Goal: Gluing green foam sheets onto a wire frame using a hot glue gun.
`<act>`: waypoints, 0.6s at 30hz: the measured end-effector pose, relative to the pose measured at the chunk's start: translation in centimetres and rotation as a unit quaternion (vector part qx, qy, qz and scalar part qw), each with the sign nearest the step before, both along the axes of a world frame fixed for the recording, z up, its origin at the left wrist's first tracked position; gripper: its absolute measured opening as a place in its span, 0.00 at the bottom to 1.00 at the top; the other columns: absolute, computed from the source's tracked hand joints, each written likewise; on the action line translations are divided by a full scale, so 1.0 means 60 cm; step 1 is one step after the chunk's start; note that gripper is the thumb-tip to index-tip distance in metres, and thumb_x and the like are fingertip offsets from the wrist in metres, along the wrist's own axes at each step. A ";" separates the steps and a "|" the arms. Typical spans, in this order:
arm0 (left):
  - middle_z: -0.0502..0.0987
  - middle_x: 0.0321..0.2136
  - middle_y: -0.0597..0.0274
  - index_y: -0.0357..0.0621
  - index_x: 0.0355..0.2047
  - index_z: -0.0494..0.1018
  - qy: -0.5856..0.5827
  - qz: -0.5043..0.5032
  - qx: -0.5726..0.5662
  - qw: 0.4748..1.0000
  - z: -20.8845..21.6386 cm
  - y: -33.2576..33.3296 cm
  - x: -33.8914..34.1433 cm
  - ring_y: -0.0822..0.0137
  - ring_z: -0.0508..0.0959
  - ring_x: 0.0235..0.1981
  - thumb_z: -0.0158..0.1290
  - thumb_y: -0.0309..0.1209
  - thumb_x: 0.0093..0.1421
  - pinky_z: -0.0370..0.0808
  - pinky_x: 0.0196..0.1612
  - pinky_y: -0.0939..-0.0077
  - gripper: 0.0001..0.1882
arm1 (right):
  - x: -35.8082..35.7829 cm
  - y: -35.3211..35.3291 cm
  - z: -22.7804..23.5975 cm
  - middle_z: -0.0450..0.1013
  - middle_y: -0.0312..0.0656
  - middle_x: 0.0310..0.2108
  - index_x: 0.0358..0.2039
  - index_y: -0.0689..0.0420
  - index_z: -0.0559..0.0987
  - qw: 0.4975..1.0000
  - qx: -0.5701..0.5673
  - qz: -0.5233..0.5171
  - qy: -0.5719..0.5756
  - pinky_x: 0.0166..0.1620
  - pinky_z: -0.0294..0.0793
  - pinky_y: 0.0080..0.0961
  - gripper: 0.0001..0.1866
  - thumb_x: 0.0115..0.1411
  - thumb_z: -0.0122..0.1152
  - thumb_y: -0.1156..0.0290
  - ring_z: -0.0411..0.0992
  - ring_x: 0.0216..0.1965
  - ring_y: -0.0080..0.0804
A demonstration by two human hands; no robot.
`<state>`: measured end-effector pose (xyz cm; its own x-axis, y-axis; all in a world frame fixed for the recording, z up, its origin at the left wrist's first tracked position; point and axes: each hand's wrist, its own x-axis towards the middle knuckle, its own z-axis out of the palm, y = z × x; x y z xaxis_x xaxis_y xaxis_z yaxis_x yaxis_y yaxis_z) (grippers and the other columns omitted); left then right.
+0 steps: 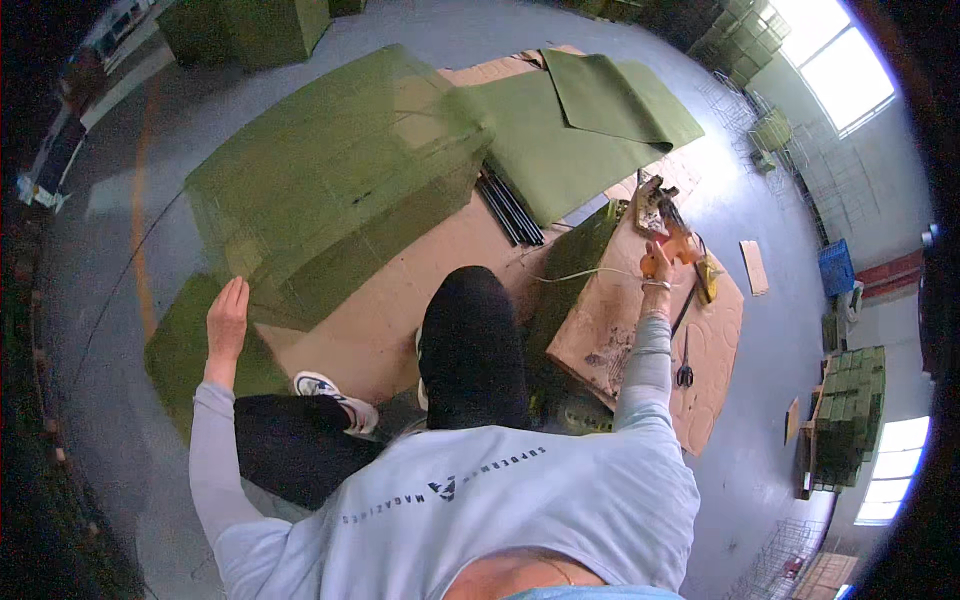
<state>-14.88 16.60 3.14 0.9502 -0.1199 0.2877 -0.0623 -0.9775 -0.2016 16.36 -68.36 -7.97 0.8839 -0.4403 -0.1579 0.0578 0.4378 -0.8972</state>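
Note:
My left hand (228, 318) is stretched out with its fingers straight, at the near left corner of a large green mesh-covered, box-like frame (340, 160). Whether it presses on the mesh is hard to tell. On the right, my right hand (656, 262) closes round an orange, translucent tool (682, 246), perhaps a glue gun, over a cardboard-topped box. A pale cord (580, 273) runs leftward from near that hand. Just beyond the tool is a dark, stained block (650, 205). Scissors with black handles (685, 375) and a yellow object (708, 280) lie on the cardboard top (640, 320).
Green sheets (570, 120) lie on cardboard beyond the frame, a bundle of black rods (510, 208) beside them. Green boxes (250, 30) stand at the far left. Stacked green boxes (848, 415) and a blue crate (836, 268) are along the right wall.

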 end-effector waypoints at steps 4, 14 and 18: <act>0.74 0.49 0.53 0.37 0.48 0.72 -0.030 -0.011 -0.040 0.999 0.003 -0.002 -0.006 0.56 0.74 0.51 0.48 0.20 0.54 0.74 0.51 0.66 0.19 | -0.013 0.125 0.163 0.75 0.39 0.43 0.49 0.59 0.75 0.973 -0.188 -0.026 -0.130 0.39 0.77 0.30 0.20 0.60 0.60 0.61 0.75 0.41 0.32; 0.76 0.48 0.57 0.43 0.42 0.76 -0.078 0.012 -0.210 0.974 -0.002 0.002 0.003 0.57 0.75 0.50 0.49 0.23 0.56 0.75 0.48 0.66 0.14 | 0.032 0.567 0.414 0.72 0.42 0.47 0.52 0.59 0.69 0.914 0.021 0.305 -0.266 0.48 0.75 0.38 0.21 0.58 0.59 0.70 0.72 0.47 0.37; 0.78 0.44 0.51 0.38 0.40 0.77 -0.063 0.070 -0.427 0.899 0.011 0.009 0.011 0.52 0.77 0.46 0.50 0.29 0.60 0.73 0.47 0.64 0.11 | -0.127 0.744 0.316 0.72 0.40 0.44 0.49 0.55 0.70 0.862 0.031 0.464 -0.200 0.56 0.70 0.49 0.22 0.52 0.62 0.71 0.72 0.48 0.38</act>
<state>-14.21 17.17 3.80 0.8925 0.3139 0.3240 0.0440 -0.7754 0.6300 8.76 -23.72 10.98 0.8405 0.4845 0.2425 -0.0444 0.5077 -0.8604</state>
